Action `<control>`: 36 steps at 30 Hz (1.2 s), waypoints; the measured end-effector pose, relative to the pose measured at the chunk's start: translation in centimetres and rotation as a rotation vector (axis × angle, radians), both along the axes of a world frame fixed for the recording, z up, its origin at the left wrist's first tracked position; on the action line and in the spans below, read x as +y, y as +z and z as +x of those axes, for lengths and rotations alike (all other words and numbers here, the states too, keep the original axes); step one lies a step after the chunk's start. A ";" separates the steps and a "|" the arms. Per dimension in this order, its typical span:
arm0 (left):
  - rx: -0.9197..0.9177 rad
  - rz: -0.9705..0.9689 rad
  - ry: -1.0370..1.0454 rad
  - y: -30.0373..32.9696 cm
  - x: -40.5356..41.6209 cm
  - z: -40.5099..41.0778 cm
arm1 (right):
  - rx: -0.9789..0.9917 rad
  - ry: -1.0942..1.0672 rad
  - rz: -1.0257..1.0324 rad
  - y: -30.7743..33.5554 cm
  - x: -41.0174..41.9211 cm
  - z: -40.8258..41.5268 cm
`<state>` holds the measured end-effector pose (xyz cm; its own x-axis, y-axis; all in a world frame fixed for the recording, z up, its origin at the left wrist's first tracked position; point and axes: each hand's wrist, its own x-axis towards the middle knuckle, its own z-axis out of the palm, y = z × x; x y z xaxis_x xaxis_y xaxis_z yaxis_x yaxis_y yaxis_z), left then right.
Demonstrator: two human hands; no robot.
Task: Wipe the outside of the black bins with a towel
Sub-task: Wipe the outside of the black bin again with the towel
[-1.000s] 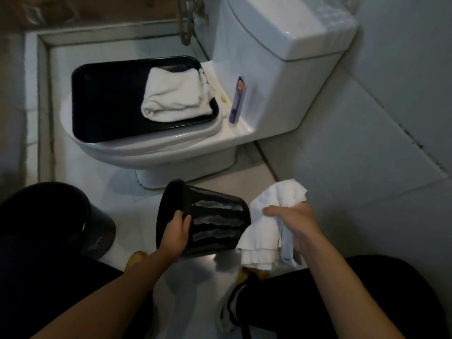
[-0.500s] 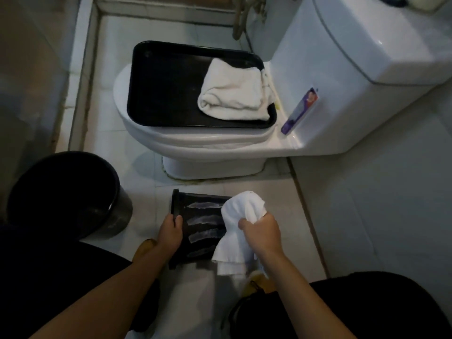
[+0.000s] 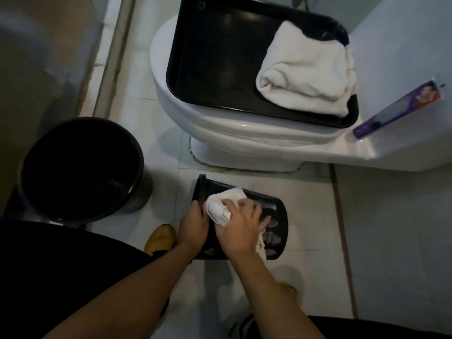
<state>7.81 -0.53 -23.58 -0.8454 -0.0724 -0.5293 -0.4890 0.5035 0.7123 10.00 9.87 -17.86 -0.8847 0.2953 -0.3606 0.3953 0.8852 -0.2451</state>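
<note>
A small black slotted bin [image 3: 278, 211] lies on its side on the white tile floor, rim toward the left. My left hand [image 3: 193, 226] grips its rim. My right hand [image 3: 241, 228] presses a bunched white towel [image 3: 220, 206] onto the bin's upper side, fingers spread over the cloth and the slots. A larger round black bin [image 3: 80, 167] stands upright on the floor to the left, apart from both hands.
A white toilet [image 3: 220, 133] stands just beyond the small bin, with a black tray [image 3: 210, 57] on its lid holding a folded white towel [image 3: 308, 72]. A purple tube [image 3: 396, 111] leans by the tank. My yellow shoe [image 3: 161, 238] is near the bin. A wall [image 3: 36, 57] rises at left.
My right hand has moved left with the towel and pressed it onto the bin near the rim. The view has tilted down and closer to the floor.
</note>
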 end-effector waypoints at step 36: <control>0.073 -0.049 0.109 0.0 0.8 -1.9 | 0.063 -0.335 -0.170 -2.6 3.9 -3.5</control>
